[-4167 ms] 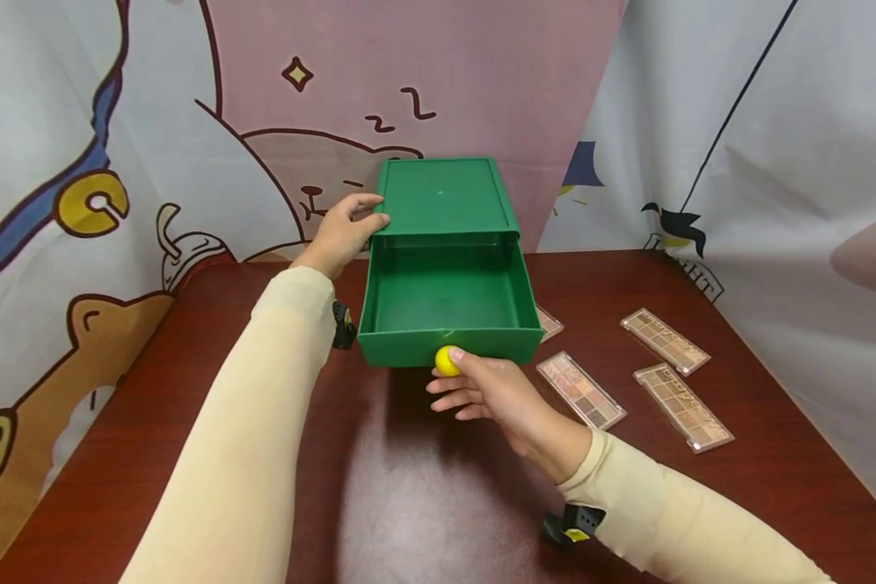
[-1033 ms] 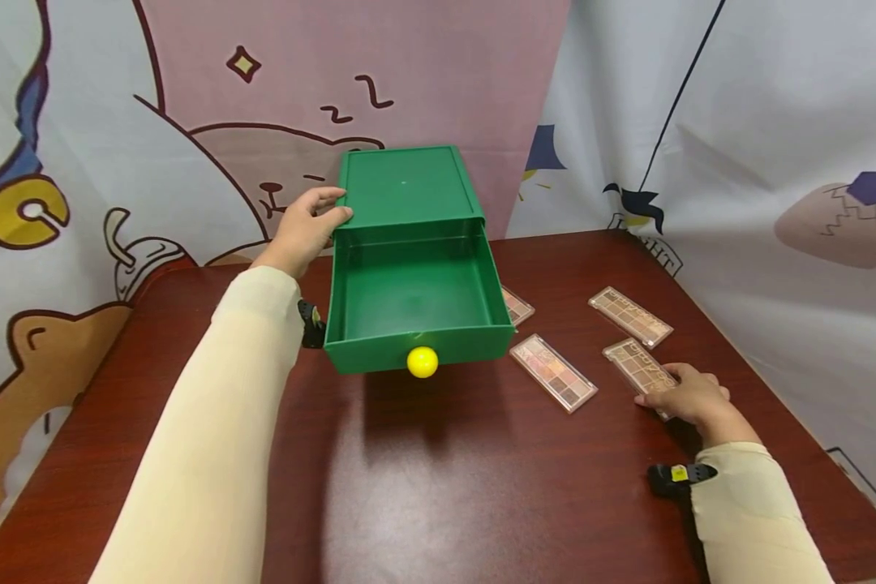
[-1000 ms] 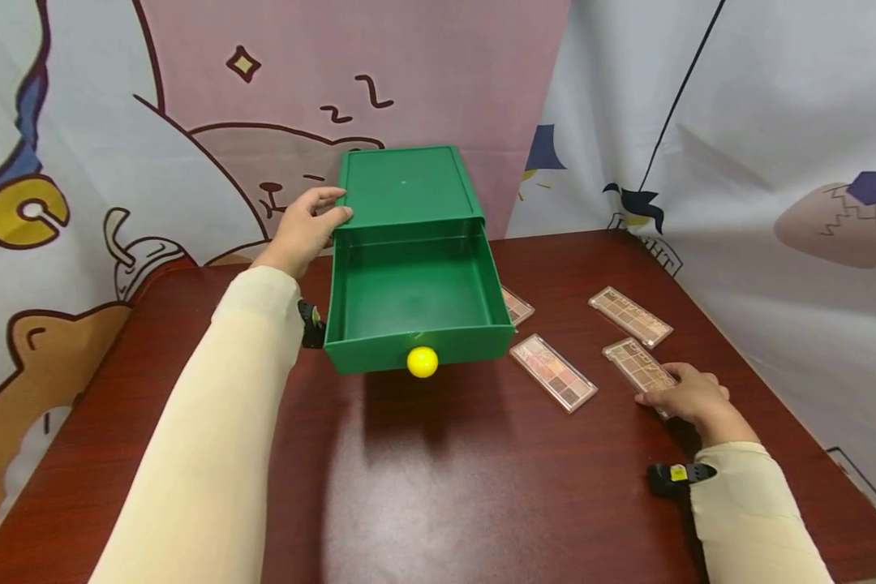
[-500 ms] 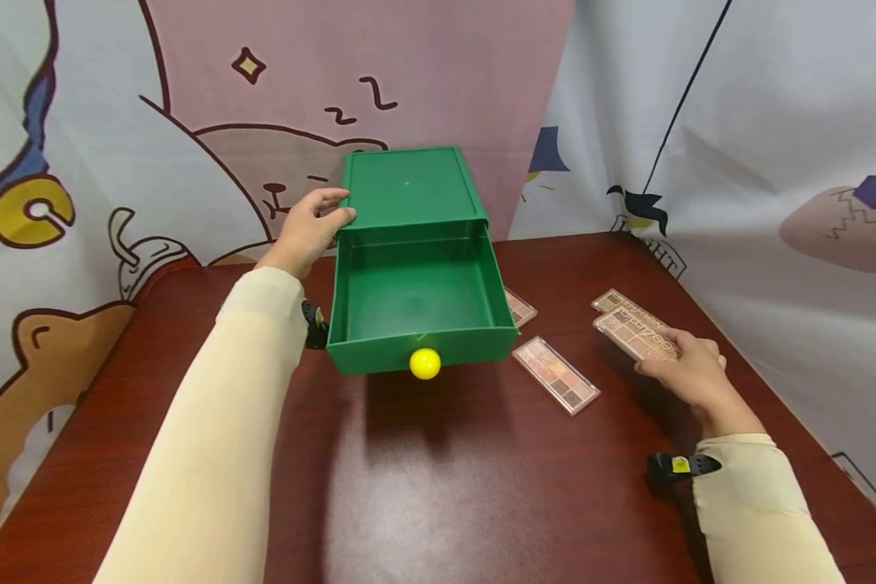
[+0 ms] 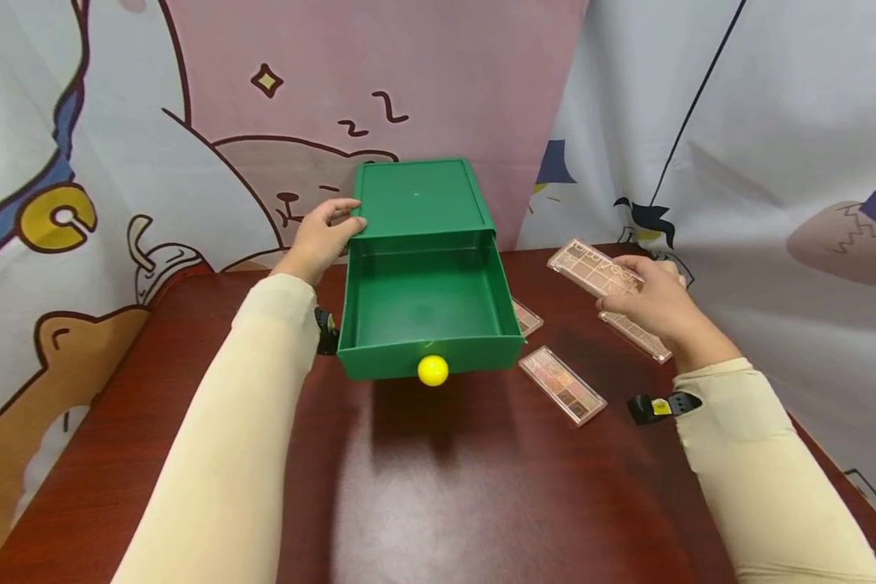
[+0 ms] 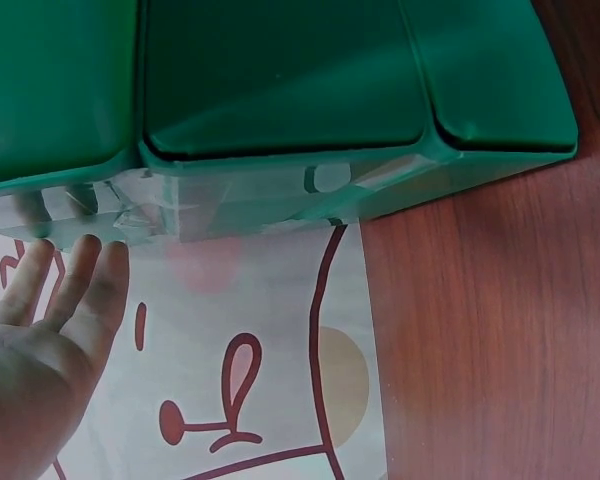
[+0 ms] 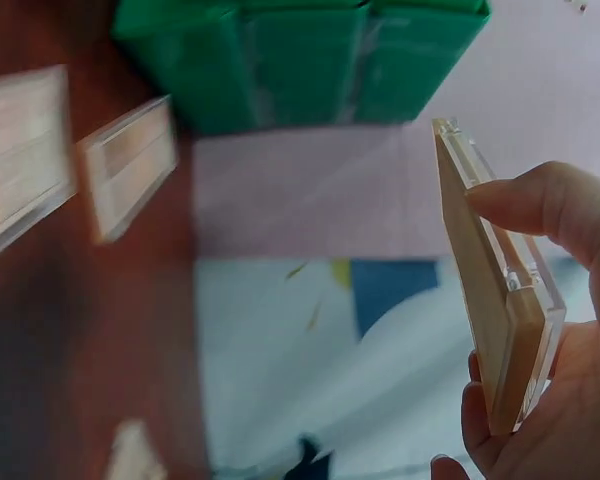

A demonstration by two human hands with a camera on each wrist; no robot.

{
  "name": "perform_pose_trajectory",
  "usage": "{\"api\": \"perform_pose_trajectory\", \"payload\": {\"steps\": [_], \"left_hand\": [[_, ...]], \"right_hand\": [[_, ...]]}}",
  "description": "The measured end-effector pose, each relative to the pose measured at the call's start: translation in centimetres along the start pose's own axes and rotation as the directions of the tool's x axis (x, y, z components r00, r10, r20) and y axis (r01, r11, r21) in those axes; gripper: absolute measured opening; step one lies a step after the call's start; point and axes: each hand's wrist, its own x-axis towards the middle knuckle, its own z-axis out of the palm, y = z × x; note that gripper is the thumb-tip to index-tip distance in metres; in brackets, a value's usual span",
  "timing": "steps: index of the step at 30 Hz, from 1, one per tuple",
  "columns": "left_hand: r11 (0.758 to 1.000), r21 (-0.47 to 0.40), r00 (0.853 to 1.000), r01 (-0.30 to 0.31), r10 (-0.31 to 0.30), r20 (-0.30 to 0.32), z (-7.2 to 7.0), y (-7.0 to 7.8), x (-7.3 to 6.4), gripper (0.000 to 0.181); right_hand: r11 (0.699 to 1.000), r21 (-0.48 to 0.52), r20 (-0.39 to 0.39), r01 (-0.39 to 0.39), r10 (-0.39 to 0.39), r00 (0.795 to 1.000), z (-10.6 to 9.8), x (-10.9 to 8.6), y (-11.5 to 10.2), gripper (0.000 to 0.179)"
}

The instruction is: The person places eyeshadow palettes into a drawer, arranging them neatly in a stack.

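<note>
My right hand (image 5: 657,302) pinches an eyeshadow palette (image 5: 591,266) with a clear lid, raised above the table right of the green drawer box (image 5: 419,196). In the right wrist view the thumb presses one long edge of that palette (image 7: 495,300) and the fingers lie behind it. The drawer (image 5: 427,300) is pulled out, its bare floor showing, with a round yellow knob (image 5: 433,371) on the front. My left hand (image 5: 319,242) is at the box's left side; in the left wrist view its straight fingers (image 6: 100,285) reach up to the green wall.
A pinkish palette (image 5: 562,384) lies right of the drawer front. Another palette (image 5: 527,317) is partly hidden behind the drawer, and one more (image 5: 637,336) lies beneath my right hand. A printed cloth (image 5: 482,81) hangs behind the dark red table (image 5: 482,503).
My right hand let go of the yellow knob with the drawer out, took hold of the nearest right-hand palette, and lifted it up and leftward. The left hand stays at the box.
</note>
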Motion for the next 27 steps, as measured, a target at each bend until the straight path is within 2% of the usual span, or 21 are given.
{"api": "perform_pose_trajectory", "payload": {"steps": [7,14,22,27], "left_hand": [[1.0,-0.007,1.0,0.008,-0.008,0.0,0.0,-0.1,-0.1,0.048],[1.0,-0.008,1.0,-0.004,0.004,0.003,0.0,0.1,-0.1,0.047],[1.0,-0.009,1.0,0.003,-0.003,0.0,0.1,0.2,-0.2,0.047],[1.0,-0.014,1.0,0.009,-0.009,-0.003,0.1,0.2,-0.3,0.047]], "right_hand": [[0.999,0.017,0.049,0.042,-0.042,0.998,-0.3,1.4,-5.3,0.07],[0.991,0.001,0.066,0.135,-0.135,0.989,0.2,2.1,-9.5,0.068],[0.986,0.031,0.168,0.166,-0.169,0.971,0.2,2.8,-15.2,0.066],[0.983,0.017,0.24,0.181,-0.18,0.954,0.9,3.3,-17.7,0.062]]}}
